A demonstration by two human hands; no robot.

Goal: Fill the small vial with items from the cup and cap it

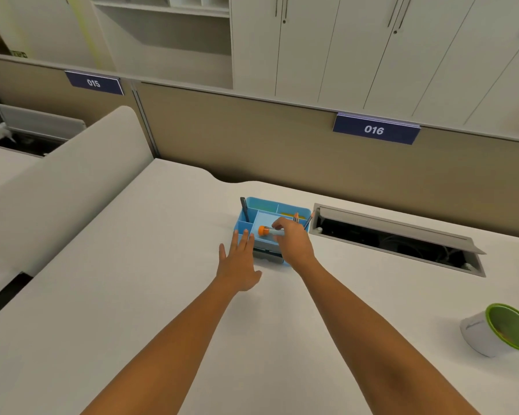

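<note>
Right hand [292, 239] is pinching the vial [271, 230] over the blue organizer [244, 226]. Left hand [239, 262] is lying spread on the white worktop [132, 280]. Cup [498, 330] is tilting well apart, beige partition [252, 136] behind.

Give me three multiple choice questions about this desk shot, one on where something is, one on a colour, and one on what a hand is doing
1. Where does the cup sit on the desk?
A. inside the blue organizer
B. at the near right, apart from the organizer
C. at the far left, by the partition

2. What colour is the cap on the vial?
A. orange
B. green
C. black

3. What is the left hand doing?
A. pinching the vial
B. lifting the cup
C. spread flat and open, fingers against the organizer's near left side

Answers:
1. B, the white cup with the green lining stands near the right edge, well clear of the blue organizer.
2. A, an orange cap shows on the vial's left end, which lies in the organizer's large compartment.
3. C, the fingers are splayed and hold nothing, while the right hand has its grip on the vial.
</note>
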